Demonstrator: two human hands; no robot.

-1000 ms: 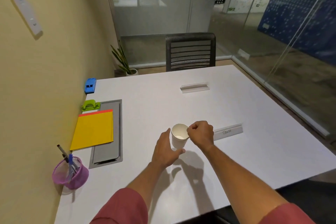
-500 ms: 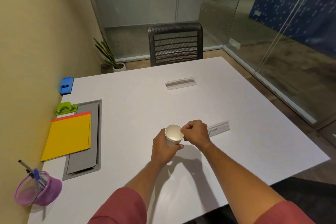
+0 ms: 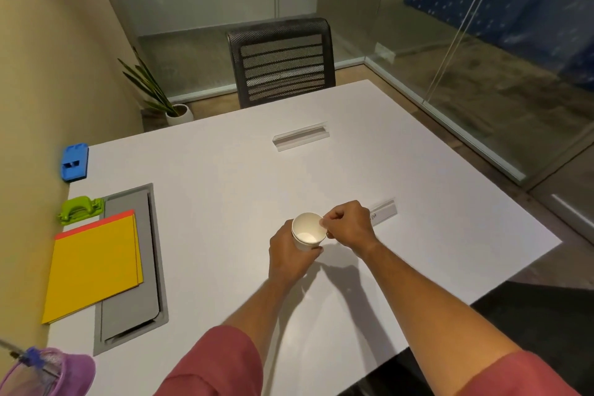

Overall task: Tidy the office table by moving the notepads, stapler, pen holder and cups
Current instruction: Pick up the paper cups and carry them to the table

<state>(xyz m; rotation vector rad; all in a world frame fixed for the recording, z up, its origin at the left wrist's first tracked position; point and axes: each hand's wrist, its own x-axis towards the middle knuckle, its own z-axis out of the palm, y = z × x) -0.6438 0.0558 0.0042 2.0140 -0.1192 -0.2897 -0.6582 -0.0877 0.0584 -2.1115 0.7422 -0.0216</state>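
Note:
A white paper cup [image 3: 307,231] stands upright near the middle of the white table [image 3: 225,190]. My left hand [image 3: 291,257] wraps around its side and base. My right hand [image 3: 348,228] pinches the cup's right rim with thumb and fingertips. Yellow notepads [image 3: 91,270] with an orange edge lie at the left. A green stapler [image 3: 80,209] sits just beyond them. The purple pen holder [image 3: 48,374] with pens is at the bottom-left corner, partly cut off.
A grey cable hatch [image 3: 135,267] lies beside the notepads. A blue block [image 3: 74,161] sits at the far left edge. Two clear name-plate holders [image 3: 300,136] [image 3: 382,212] lie on the table. A black mesh chair [image 3: 283,61] and a potted plant [image 3: 167,100] stand beyond.
The camera has swung right and down, so the left-side items slid toward the frame's edge. Both hands stay on the cup at about the same spot on the table.

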